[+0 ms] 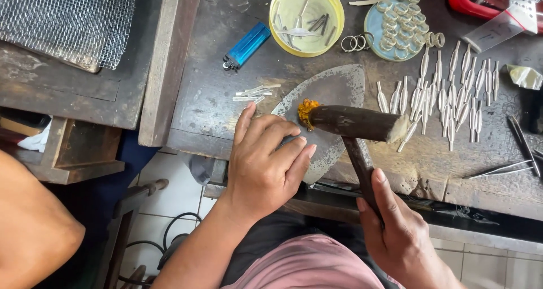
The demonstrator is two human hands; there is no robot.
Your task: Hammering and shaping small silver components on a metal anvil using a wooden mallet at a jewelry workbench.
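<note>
Worn and scratched, the desk (pixel 226 105) carried a flat iron plate (pixel 334 91). Left hand (pixel 266 167) pressed on its edge, fingers released; right hand (pixel 396 232) clenched the mallet (pixel 356 124) over it. A glancing blow could catch those nearby fingertips.

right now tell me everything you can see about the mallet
The mallet has a dark, worn, cylinder-shaped head, apparently wood, and a dark handle. The head lies level over the flat grey metal block; its left end looks frayed and orange, its right end pale. The right hand grips the handle's lower end. The left hand rests beside the head.
</note>
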